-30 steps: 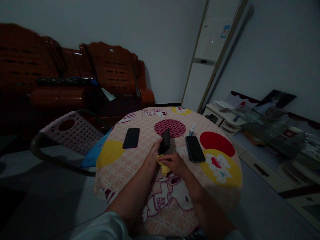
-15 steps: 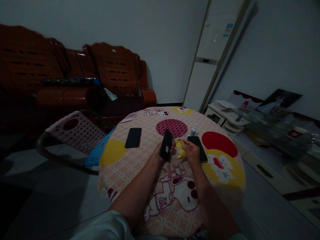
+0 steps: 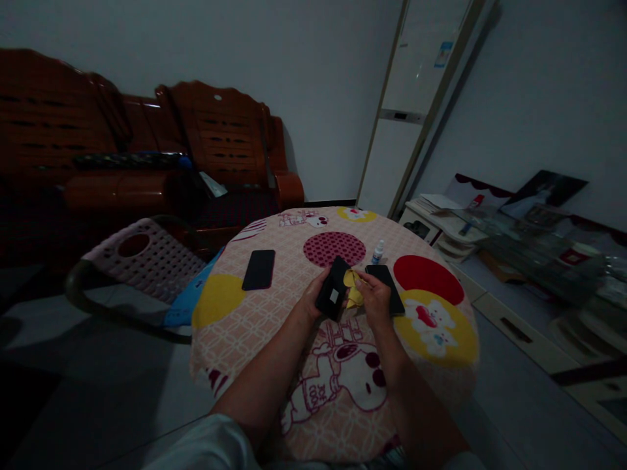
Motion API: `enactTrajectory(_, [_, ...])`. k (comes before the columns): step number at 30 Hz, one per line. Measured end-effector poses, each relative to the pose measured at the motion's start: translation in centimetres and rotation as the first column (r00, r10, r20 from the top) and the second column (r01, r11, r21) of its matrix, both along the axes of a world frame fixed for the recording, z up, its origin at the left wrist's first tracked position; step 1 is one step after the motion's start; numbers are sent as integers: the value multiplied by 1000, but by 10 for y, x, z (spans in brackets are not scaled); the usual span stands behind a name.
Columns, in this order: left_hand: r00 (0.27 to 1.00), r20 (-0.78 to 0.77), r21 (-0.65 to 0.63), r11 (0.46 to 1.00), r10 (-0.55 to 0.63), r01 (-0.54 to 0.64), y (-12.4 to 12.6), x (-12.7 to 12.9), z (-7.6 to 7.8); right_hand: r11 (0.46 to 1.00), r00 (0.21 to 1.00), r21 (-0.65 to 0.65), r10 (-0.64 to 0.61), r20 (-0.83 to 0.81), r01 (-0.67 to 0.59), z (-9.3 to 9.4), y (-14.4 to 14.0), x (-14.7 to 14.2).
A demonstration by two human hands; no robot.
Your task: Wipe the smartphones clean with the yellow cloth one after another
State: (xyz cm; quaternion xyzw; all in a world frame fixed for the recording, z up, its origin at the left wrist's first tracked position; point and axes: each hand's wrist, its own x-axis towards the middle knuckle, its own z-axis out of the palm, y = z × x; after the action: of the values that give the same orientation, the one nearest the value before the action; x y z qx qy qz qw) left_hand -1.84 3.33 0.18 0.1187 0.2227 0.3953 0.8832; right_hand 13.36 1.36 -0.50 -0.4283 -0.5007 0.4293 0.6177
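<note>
A dark smartphone (image 3: 332, 287) with a small pale patch on its face is held tilted above the table by my left hand (image 3: 312, 299), fingers wrapped round its edge. My right hand (image 3: 376, 297) pinches a yellow cloth (image 3: 353, 290), which is at the phone's right edge; whether they touch I cannot tell. Partly behind my right hand lies a second dark phone or flat case (image 3: 390, 287). Just beyond that stands a small white bottle (image 3: 378, 251) with a blue label. Farther left, another dark phone (image 3: 258, 269) with a reddish edge lies flat.
A patterned cloth covers the round table (image 3: 274, 339). To its left is a woven chair (image 3: 147, 258) with a blue item on it. Wooden seats (image 3: 220, 137) line the wall, a tall white cabinet-like unit (image 3: 392, 150) fills the corner, and a low cabinet (image 3: 509, 326) runs along the right.
The phone in my left hand has turned so that its face with the pale patch shows more. My right hand still pinches the cloth, now closer to the phone. The view has shifted slightly.
</note>
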Motion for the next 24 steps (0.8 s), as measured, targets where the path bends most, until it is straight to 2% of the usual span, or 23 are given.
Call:
enactTrajectory(5, [997, -18, 4, 997, -73, 73, -5, 12, 1, 983, 968, 186, -33, 250, -14, 8, -7, -7])
enactTrajectory(8, [990, -66, -6, 992, -128, 128, -9, 16, 1, 960, 889, 279, -97, 448, -36, 6, -8, -9])
enactTrajectory(10, [984, -103, 8, 989, -144, 145, -11, 17, 1, 945, 840, 326, -157, 520, -25, 4, -8, -8])
enactTrajectory(17, [951, -240, 173, 955, -197, 241, -18, 16, 5, 889, 769, 450, -343, 539, 80, 11, -8, 0])
enactTrajectory(20, [949, -267, 230, 944, -170, 234, -23, 14, 9, 879, 769, 460, -380, 514, 127, 13, -7, 5])
enactTrajectory(24, [936, -287, 272, 919, -205, 285, -22, 12, 8, 874, 770, 457, -406, 492, 168, 12, -4, 9])
